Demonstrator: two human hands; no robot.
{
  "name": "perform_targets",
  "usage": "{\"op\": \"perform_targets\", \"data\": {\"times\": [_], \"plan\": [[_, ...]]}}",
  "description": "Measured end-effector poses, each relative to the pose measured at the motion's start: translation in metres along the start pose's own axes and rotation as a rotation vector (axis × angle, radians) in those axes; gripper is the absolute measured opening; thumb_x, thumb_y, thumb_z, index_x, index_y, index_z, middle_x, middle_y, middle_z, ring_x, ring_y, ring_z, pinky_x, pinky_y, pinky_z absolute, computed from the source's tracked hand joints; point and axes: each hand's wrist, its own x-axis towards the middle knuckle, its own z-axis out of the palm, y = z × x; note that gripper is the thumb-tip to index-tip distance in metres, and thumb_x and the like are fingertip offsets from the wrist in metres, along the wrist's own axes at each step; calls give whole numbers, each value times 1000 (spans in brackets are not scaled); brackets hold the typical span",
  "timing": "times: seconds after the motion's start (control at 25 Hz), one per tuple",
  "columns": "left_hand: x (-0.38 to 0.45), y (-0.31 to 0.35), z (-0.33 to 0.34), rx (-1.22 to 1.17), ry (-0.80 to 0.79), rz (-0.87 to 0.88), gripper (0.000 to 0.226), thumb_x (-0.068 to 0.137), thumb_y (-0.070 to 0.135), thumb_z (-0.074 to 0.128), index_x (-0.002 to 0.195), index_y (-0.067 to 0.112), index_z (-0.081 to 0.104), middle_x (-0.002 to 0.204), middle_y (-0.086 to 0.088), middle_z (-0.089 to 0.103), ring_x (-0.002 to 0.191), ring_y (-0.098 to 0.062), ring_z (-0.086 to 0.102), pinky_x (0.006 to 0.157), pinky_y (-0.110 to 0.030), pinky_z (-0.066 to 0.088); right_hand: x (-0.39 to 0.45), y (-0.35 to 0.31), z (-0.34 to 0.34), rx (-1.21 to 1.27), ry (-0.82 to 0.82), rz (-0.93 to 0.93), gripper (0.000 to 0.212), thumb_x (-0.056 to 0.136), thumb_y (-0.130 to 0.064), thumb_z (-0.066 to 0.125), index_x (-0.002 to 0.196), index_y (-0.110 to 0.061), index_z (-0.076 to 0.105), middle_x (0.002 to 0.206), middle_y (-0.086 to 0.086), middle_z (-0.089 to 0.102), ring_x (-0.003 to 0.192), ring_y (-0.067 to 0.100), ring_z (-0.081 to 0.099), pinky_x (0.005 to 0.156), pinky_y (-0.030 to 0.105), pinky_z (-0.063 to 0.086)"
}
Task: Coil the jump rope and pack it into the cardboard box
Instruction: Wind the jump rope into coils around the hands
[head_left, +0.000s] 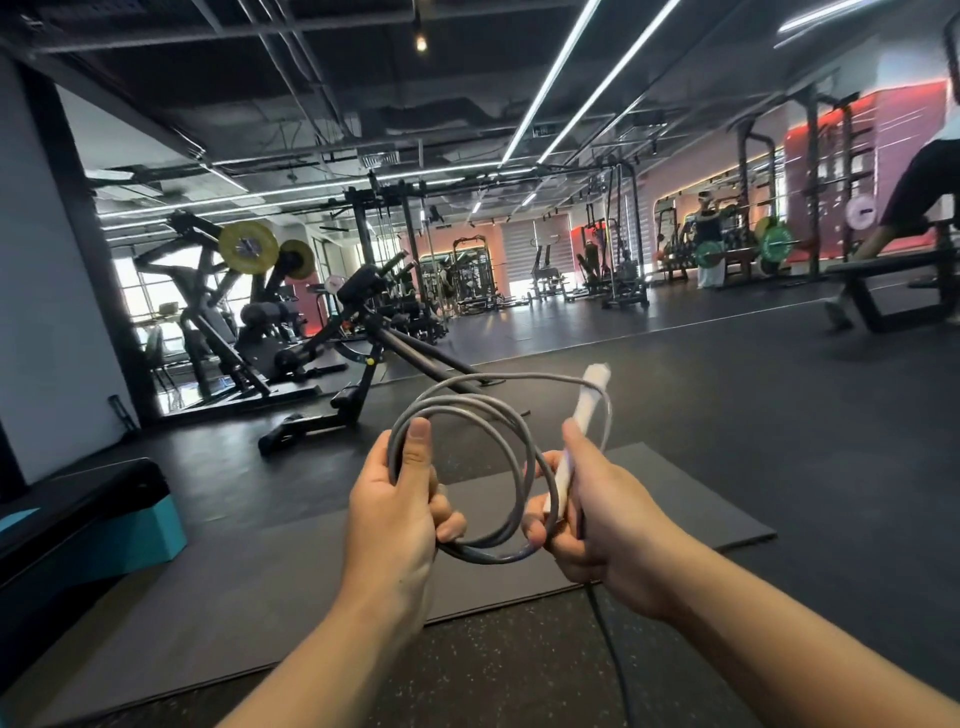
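Both hands up over the floor mat (675, 499): left hand (395, 514) fingers clamped on the rope (511, 467) coils, right hand (597, 519) fingers gripping white handle (576, 441). Gym machine (363, 322) behind.

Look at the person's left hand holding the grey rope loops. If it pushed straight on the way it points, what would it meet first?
Probably nothing close. The left hand points forward and up over the dark mat; the black exercise machine lies farther along that line, though depth is hard to judge.
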Motion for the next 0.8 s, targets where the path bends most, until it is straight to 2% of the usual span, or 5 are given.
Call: {"op": "perform_targets", "data": {"times": [0.16,0.28,0.44,0.64,0.8], "plan": [[-4,0,10,-19,-24,63,23,86,47,62,81,24,60,61,6,32,46,-9,27,37,-23,27,0,-1,2,-59,27,85,52,104,-53,37,124,-11,61,50,7,57,30,9,25,36,15,19],[-6,2,13,2,-40,55,21,88,47,61,74,31,64,59,7,32,44,-7,27,37,-23,27,-5,-5,0,-89,-32,100,42,103,-49,44,126,-19,63,48,2,54,30,6,23,35,15,16],[-4,2,23,175,-7,-14,24,97,40,57,78,26,60,53,8,29,40,-8,26,37,-22,24,-11,-13,-4,-226,-200,109,47,98,-62,40,130,-38,66,52,1,48,37,6,17,38,18,12],[7,-9,29,497,168,11,30,97,49,53,79,27,60,50,9,41,44,-17,42,49,-36,44,-17,-20,-3,-248,-226,61,85,78,-93,24,122,-38,71,57,3,44,54,16,7,46,24,6],[5,-8,27,647,197,25,28,101,42,49,84,20,57,64,2,51,55,-20,54,52,-34,53,-22,-19,-1,-537,-205,-58,44,95,-58,53,112,-23,73,56,-4,40,46,11,18,47,27,11]]}}
